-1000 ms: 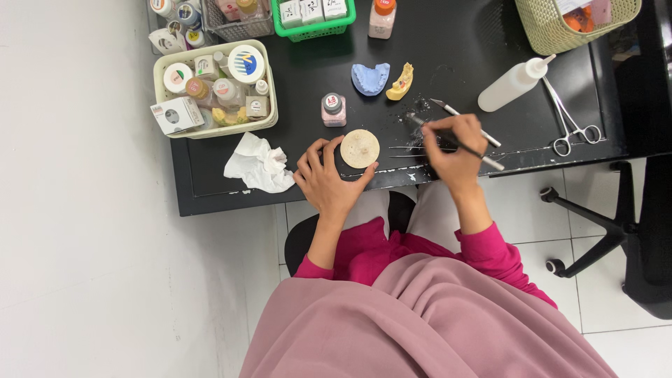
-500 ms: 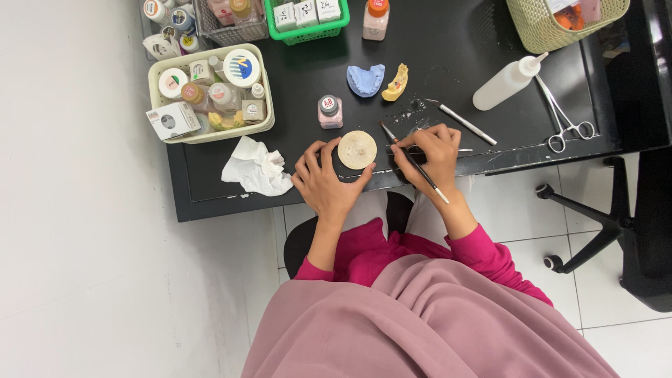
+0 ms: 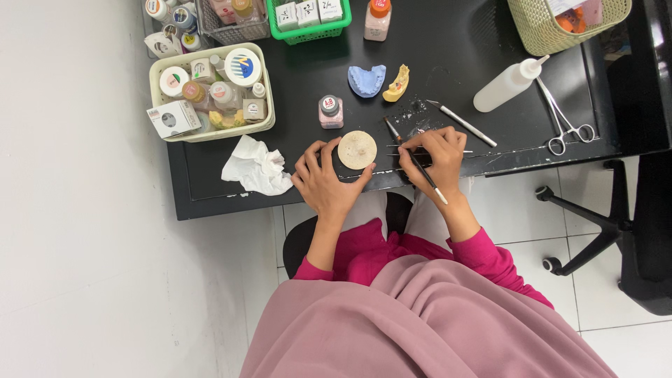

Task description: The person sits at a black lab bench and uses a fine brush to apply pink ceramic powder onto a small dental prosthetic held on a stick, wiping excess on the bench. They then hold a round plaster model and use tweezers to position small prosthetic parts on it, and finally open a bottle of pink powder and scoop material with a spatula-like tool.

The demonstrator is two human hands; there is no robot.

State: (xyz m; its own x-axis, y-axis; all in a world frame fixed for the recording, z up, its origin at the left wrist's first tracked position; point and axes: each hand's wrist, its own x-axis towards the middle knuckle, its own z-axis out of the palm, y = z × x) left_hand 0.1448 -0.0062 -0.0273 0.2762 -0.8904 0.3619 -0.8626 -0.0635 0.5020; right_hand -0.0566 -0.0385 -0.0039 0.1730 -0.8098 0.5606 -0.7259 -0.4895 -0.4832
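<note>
So the main thing here is a round cream-coloured disc (image 3: 357, 150) sitting near the front edge of the black table (image 3: 462, 42), roughly centre frame. The left hand (image 3: 323, 183) is curled around a dark little pot under it, fingers wrapped on the left and lower side, so that's a firm hold on the pot and disc together. The right hand (image 3: 435, 157) is just right of the disc, pinching a thin brush (image 3: 414, 159) pencil-style, handle pointing down-right, tip up near the disc's right side. A few more slim tools lie under that hand, hard to tell apart.

Looks to me like the brush work is mid-step: steadying the pot and getting the tip onto the disc. I'd guess what it needs now is a small, steady wrist move left while the other hand keeps everything from rocking.

Further out: a small pink bottle (image 3: 330, 111) just above the disc, a blue dental mould (image 3: 367, 79) and a yellowish one (image 3: 397, 84) beyond that, a crumpled tissue (image 3: 255, 166) to the left, a cream tray (image 3: 162, 131) of jars upper left, a white squeeze bottle (image 3: 505, 85) and scissors-like forceps (image 3: 565, 124) on the right.
</note>
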